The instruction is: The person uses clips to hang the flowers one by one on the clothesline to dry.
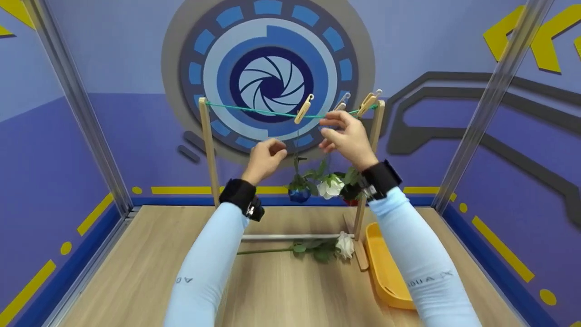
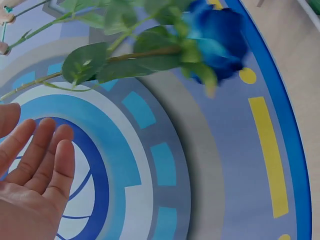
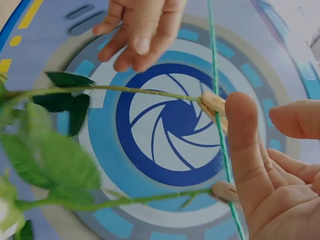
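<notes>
A green string (image 1: 254, 109) runs between two wooden posts, with three wooden clothespins (image 1: 303, 109) clipped on it. A blue rose (image 1: 298, 194), a white rose (image 1: 330, 186) and a red one (image 1: 349, 200) hang head down from them. My right hand (image 1: 345, 136) is raised at the string beside the middle clothespin (image 3: 212, 104), thumb (image 3: 245, 135) and forefinger apart and pinching nothing. My left hand (image 1: 268, 154) hovers left of the blue rose's stem, fingers relaxed (image 2: 35, 170), holding nothing. The blue rose (image 2: 220, 35) hangs close to it.
Another white rose (image 1: 345, 245) lies on the wooden table by the rack's base bar. A yellow tray (image 1: 386, 272) sits at the right, under my right forearm. Metal frame posts stand at both sides, and a printed wall lies behind.
</notes>
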Demonstrator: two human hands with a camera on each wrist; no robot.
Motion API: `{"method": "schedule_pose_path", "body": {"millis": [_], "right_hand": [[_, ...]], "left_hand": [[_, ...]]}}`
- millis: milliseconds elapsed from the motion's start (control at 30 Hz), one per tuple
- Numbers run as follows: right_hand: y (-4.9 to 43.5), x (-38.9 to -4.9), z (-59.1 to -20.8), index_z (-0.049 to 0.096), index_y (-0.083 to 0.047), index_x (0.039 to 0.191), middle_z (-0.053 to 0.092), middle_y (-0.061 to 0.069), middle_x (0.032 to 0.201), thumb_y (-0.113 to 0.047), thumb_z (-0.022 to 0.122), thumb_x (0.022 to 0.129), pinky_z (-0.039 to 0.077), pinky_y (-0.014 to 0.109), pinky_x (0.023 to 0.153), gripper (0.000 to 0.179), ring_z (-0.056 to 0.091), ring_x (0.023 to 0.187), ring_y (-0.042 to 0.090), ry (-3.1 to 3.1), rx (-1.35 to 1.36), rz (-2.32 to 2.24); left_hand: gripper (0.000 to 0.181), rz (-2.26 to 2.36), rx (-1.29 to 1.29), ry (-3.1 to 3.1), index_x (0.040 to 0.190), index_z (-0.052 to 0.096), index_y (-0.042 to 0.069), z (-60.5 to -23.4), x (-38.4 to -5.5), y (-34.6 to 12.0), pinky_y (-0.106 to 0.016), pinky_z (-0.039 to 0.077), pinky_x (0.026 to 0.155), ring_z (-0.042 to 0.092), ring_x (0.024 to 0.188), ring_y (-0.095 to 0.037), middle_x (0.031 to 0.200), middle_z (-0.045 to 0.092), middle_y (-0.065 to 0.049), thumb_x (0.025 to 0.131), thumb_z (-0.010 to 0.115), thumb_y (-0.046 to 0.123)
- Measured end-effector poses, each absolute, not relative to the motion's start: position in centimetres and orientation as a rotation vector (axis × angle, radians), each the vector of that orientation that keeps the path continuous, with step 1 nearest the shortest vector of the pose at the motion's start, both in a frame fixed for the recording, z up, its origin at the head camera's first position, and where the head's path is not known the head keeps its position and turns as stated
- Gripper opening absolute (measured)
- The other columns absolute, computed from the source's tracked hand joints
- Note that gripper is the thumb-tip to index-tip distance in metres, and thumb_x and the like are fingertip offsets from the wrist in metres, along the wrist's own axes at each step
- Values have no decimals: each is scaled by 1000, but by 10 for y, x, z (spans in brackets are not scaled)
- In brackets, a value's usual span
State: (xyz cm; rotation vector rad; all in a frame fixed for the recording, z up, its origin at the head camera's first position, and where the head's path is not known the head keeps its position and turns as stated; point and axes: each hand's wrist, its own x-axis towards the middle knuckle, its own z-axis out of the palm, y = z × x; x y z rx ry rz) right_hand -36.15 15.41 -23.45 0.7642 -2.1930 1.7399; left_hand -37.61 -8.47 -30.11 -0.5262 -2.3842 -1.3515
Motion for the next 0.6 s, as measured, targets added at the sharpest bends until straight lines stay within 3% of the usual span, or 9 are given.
{"method": "schedule_pose_path", "body": {"millis": [200, 600], "right_hand": [[191, -331, -269, 55, 7, 136, 66, 23, 126, -1, 62, 100, 60, 31, 63, 37, 70, 69, 17, -2196, 803, 1711], [244, -285, -362, 64, 13, 120, 71, 24, 110, 7, 63, 98, 59, 25, 63, 23, 71, 71, 18, -2211, 745, 1572]], "left_hand": [[22, -1352, -561, -2378, 122, 68, -1, -328, -353, -93, -45, 50, 95, 64, 103, -33, 114, 69, -19, 104, 62, 11], [26, -1194, -596, -2455, 125, 67, 2, -381, -305, -99, -48, 51, 97, 63, 113, -34, 122, 66, -18, 103, 64, 16]]}}
